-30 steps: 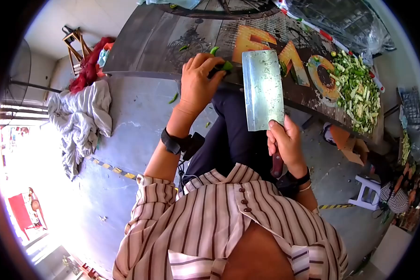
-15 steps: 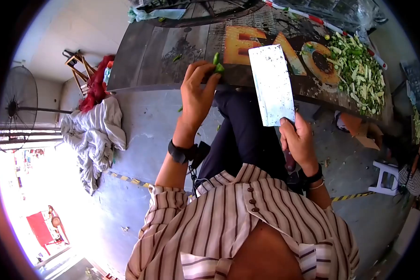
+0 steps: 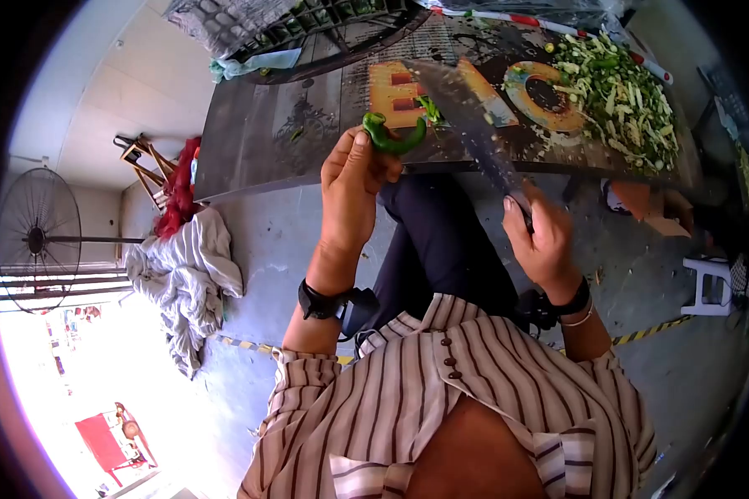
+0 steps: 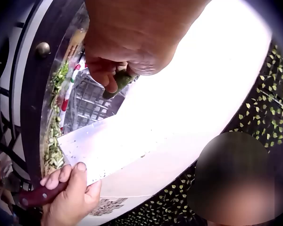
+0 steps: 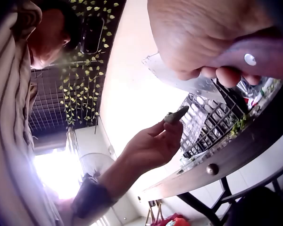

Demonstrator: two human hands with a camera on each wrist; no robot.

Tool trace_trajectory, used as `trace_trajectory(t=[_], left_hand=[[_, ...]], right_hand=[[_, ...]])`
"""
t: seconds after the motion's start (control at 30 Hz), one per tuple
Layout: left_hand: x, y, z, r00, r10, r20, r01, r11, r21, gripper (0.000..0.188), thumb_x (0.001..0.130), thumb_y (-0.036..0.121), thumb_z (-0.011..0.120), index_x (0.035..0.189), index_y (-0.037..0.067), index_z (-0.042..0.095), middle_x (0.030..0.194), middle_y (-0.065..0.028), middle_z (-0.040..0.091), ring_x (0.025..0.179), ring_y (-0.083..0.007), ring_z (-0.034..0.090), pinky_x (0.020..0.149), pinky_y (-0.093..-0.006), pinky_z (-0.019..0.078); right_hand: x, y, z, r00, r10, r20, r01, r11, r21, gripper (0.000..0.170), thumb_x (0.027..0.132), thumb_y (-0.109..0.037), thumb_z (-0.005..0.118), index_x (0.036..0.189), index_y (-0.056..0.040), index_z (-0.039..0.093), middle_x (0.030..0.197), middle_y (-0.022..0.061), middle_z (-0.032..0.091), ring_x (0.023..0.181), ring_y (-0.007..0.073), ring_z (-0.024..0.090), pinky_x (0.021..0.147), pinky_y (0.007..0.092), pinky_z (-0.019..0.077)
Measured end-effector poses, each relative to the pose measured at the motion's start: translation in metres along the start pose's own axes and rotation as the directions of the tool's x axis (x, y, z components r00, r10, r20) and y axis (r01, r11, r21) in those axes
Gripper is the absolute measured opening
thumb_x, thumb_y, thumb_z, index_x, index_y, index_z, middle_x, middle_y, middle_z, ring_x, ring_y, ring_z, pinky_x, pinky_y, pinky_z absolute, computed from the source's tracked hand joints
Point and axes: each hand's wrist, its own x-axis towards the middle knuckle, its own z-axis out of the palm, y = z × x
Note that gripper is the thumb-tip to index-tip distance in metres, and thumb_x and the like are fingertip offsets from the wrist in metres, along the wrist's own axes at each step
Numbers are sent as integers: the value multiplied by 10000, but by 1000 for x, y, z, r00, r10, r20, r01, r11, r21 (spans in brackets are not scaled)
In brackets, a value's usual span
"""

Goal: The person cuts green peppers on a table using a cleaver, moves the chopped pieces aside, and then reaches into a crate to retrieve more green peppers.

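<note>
A curved green pepper [image 3: 398, 143] is pinched between the thumb and fingers of my left hand [image 3: 348, 195], over the table's near edge. Its cut end faces up beside my thumb. In my right hand [image 3: 548, 237] I grip a cleaver [image 3: 466, 112], its wide blade tilted nearly edge-on and pointing away over the table. The cleaver's dark red handle [image 4: 40, 195] shows in the left wrist view. Small green pieces [image 3: 429, 110] lie on the tabletop between pepper and blade. To the right is a heap of chopped green pepper [image 3: 624, 100].
The dark wooden table [image 3: 250, 137] carries large orange letters. A black crate [image 3: 324, 29] and a grey egg tray [image 3: 216, 29] stand at its back left, and a red-and-white pole [image 3: 549, 25] lies along the back. A white stool [image 3: 707, 287] is at floor right.
My left hand has turned upward and raised the pepper off the tabletop into full view. The cleaver has rotated from flat-facing to nearly edge-on, its tip swinging left.
</note>
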Motion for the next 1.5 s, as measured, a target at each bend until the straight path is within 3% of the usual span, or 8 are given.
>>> trace_trajectory(t=[0.33,0.53,0.63,0.7,0.83,1.03,1.1,1.5], left_hand=[[2,-17,27,993,-107,42,113,981,-156,278,1016,243,401,1092,23,554,831,-47,617,727,-130,587,701,-262,469],[0,-18,37,992,-95,83,110,973,-204,202,977,182,509,1084,16,554,859,-44,618,790,-144,608,776,-274,491],[-1,-9,30,996,90,-22,-85,985,153,168,889,65,623,1043,8,586,916,-57,624,827,-151,610,775,-274,489],[5,-2,17,856,503,118,-420,545,725,207,794,-24,669,993,0,617,980,-74,621,855,-166,614,758,-273,482],[18,1,-8,741,627,238,-413,148,899,249,742,-50,679,982,6,645,1026,-111,626,911,-242,628,797,-318,496],[21,-30,-46,800,585,131,-307,211,928,159,802,11,626,945,37,689,987,-78,629,894,-284,616,770,-335,495],[19,-31,-48,754,613,236,-314,21,949,163,768,12,649,923,42,693,965,-56,637,872,-263,603,759,-335,485],[13,-34,-59,703,668,242,-369,52,928,171,703,-8,710,864,48,700,909,-43,654,854,-236,591,759,-318,478]], right_hand=[[-2,5,-23,993,-110,37,112,991,-73,326,819,3,597,1144,9,572,796,148,615,613,287,596,538,357,476],[-6,4,-24,999,-37,-9,37,997,-65,157,847,-8,586,1003,7,600,746,135,591,578,293,564,517,349,458],[-8,3,-28,995,103,-5,-103,994,26,58,885,-26,567,922,12,591,686,86,581,497,198,523,466,301,418],[-11,-1,-28,863,500,72,-480,768,424,59,909,-40,554,916,14,576,612,22,536,450,86,452,432,241,368],[-9,3,-25,787,578,217,-581,577,574,97,926,-53,523,843,-3,530,560,-9,475,433,47,417,412,222,340],[-7,-6,-2,608,596,525,-765,261,589,125,935,-122,522,866,-25,483,632,13,476,448,79,469,412,231,383],[-7,-6,6,570,559,603,-800,208,563,130,940,-136,518,877,-29,482,650,18,488,450,80,474,409,234,388],[4,-12,24,424,497,757,-892,86,443,143,961,-184,496,908,-61,444,679,24,480,456,89,467,395,256,432]])
